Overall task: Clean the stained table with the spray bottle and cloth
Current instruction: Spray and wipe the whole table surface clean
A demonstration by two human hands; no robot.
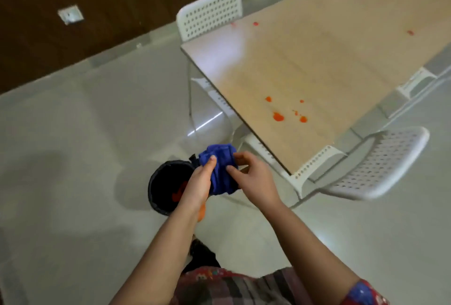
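Head view: cloth (pixel 220 170) is held bunched near bin (pixel 161 182), apart from table (pixel 317 65). Left hand (pixel 199 182) is wrapped round it; right hand (pixel 253 180) pinches its side. Red stains (pixel 278 116) lie on the near tabletop. Judgement: a clean face should be folded outward before wiping. Spray bottle not identified.

crumpled blue cloth (pixel 220 181) held off-table, wooden table (pixel 317 60) spattered orange

Red patterned sleeve (pixel 366 293), plaid shirt (pixel 234 289)
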